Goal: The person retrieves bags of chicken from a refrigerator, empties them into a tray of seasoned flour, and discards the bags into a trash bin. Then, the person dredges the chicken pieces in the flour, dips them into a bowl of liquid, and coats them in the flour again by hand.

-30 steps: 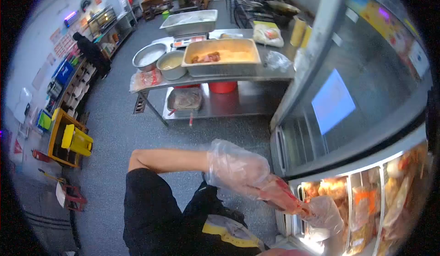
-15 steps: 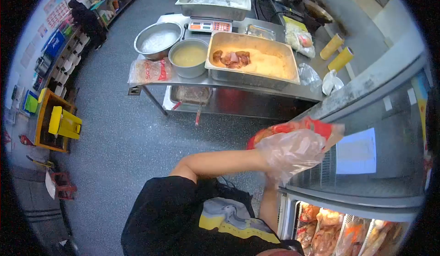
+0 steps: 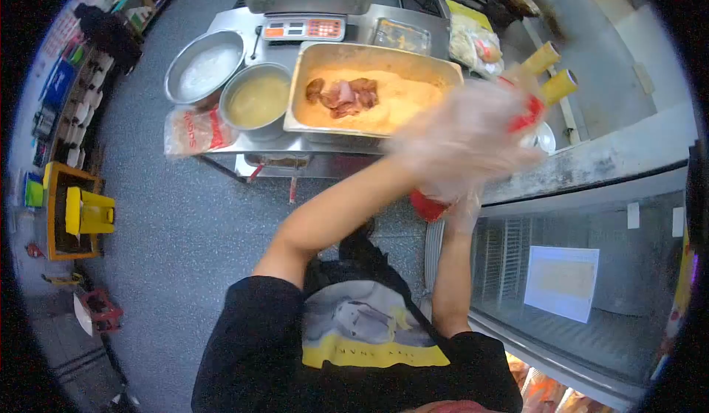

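As its bulk likely needs steadying, the left hand (image 3: 461,131) clutches a red pack (image 3: 430,206) near the tray (image 3: 297,89); through blur, I can't tell what the right hand (image 3: 467,205) grips.

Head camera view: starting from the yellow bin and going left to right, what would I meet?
Yellow bin → plastic bag with red print → pot → pieces of meat → blurred, gloved left hand → white sheet on the glass door.
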Available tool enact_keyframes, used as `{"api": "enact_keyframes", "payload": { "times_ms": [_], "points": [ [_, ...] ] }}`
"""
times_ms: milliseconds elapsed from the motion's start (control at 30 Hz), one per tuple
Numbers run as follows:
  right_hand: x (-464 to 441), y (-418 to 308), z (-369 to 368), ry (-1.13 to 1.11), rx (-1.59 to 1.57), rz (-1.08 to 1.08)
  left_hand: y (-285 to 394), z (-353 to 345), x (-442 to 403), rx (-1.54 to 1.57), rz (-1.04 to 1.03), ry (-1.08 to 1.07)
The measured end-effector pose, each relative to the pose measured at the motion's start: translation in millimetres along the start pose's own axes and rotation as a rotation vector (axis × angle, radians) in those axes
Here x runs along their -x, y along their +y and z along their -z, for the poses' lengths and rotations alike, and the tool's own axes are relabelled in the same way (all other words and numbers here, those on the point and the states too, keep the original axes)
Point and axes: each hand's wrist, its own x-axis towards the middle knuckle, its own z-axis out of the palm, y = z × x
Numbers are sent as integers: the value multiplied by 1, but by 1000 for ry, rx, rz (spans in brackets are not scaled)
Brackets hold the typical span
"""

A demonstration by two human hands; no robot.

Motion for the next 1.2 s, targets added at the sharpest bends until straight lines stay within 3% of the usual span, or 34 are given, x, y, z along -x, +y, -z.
{"api": "enact_keyframes", "payload": {
  "times_ms": [67,133,167,200,233,300,333,367,433,500,567,600,667,767,833,867,933,967,1033,1067,1100,1167,1200],
  "points": [
    [-26,-29,-27,95,-164,-124,-22,16,9,41,345,70],
    [-62,-39,-41,-45,-191,-29,-84,-29,39,366,454,-7],
    [-79,-48,-48,-96,-197,0,-101,-50,53,311,582,22],
    [-87,-68,-54,-88,297,174,-119,-66,57,718,738,105],
    [-97,-74,-62,-141,357,216,-133,-79,59,1134,882,194],
    [-117,-87,-77,-244,466,309,-149,-96,61,1233,977,334],
    [-123,-112,-87,-325,637,110,-155,-99,57,1283,1003,410],
    [-139,-104,-90,-374,796,43,-161,-102,52,1332,1025,489],
    [-174,-69,-82,-441,975,-19,-170,-101,44,1757,1005,642],
    [-197,-20,-51,-577,1016,444,-182,-101,44,1797,1061,661],
    [-200,-41,-71,-649,1036,680,-192,-99,41,1837,1097,678],
    [-194,-93,-110,-698,1142,415,-196,-97,39,1992,1081,700],
    [-197,-114,-140,-748,1245,138,-201,-85,36,2155,1061,738],
    [-209,-99,-143,-787,839,422,-198,-69,30,2301,1053,668],
    [-208,-113,-160,-580,1066,364,-199,-74,32,2243,1151,557],
    [-209,-117,-165,-573,1078,356,-196,-65,39,2240,1099,482],
    [-214,-124,-167,-474,767,-271,-203,-59,43,2196,1116,373],
    [-220,-126,-166,-464,778,-278,-207,-54,44,2135,1115,277],
    [-238,-130,-170,-659,835,-276,-219,-43,45,2179,1138,216],
    [-231,-144,-196,-389,744,-575,-222,-35,47,2205,1169,151],
    [-230,-133,-203,-388,754,-580,-225,-26,49,2215,1169,156],
    [-235,-99,-211,-371,176,-882,-230,-7,53,2189,1205,53],
    [-236,-92,-219,-374,184,-883,-232,-1,52,2195,1200,61]
  ]
}}
